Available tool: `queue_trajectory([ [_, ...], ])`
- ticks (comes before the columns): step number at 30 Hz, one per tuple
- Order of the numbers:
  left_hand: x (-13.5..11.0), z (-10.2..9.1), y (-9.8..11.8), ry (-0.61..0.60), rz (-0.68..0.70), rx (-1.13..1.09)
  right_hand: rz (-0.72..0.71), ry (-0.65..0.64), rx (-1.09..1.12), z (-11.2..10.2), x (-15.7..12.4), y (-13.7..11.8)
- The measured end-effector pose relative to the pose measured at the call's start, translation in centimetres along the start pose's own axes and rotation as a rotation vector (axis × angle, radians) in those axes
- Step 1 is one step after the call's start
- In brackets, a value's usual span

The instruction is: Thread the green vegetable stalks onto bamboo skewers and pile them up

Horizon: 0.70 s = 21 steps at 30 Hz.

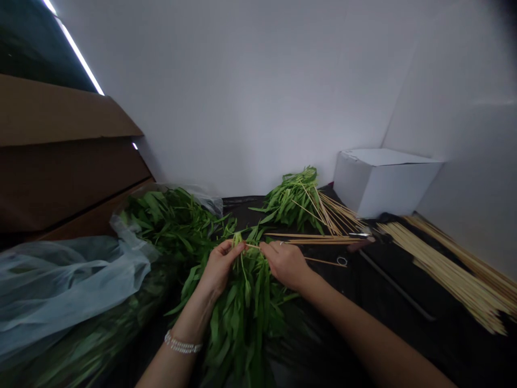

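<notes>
My left hand wears a beaded bracelet and pinches the pale stem end of a leafy green stalk. Long narrow leaves hang down below it, over the dark surface. My right hand, with a ring on one finger, is closed around a thin wooden stick. One end of the stick meets the stem at my left fingertips; whether it pierces the stem I cannot tell. Behind my hands, a bunch of the same greens on sticks lies with the sticks pointing right.
Loose greens in a clear plastic bag lie at left, beside a cardboard box. Several loose sticks and a metal-tipped tool are right of my hands. Bundled sticks and a white box stand farther right.
</notes>
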<state>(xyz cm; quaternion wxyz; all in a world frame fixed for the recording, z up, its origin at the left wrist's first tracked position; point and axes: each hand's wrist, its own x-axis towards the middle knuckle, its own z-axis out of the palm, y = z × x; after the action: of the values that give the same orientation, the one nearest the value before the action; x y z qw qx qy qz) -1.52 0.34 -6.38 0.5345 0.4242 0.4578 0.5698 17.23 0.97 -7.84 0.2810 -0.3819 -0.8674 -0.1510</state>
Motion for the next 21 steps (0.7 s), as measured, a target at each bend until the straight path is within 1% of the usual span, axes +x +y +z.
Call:
queue_trajectory([
  [2, -0.1, 0.1, 0.0, -0.023, -0.016, 0.037, -0.014, -0.006, 0.009, 0.0, 0.0, -0.2],
  [6, -0.6, 0.8, 0.0, -0.034, 0.025, 0.128, -0.038, -0.002, 0.024, 0.0, -0.1, -0.5],
  [9, -0.6, 1.0, 0.2, -0.012, -0.002, 0.071, -0.019, -0.014, 0.016, -0.1, -0.1, -0.4],
  [13, -0.2, 0.6, 0.5, 0.000, -0.009, -0.025, 0.035, -0.060, 0.007, -0.2, 0.0, 0.0],
  [21, 0.2, -0.2, 0.4, -0.004, -0.035, 0.013, 0.049, -0.052, 0.004, 0.1, -0.1, 0.1],
])
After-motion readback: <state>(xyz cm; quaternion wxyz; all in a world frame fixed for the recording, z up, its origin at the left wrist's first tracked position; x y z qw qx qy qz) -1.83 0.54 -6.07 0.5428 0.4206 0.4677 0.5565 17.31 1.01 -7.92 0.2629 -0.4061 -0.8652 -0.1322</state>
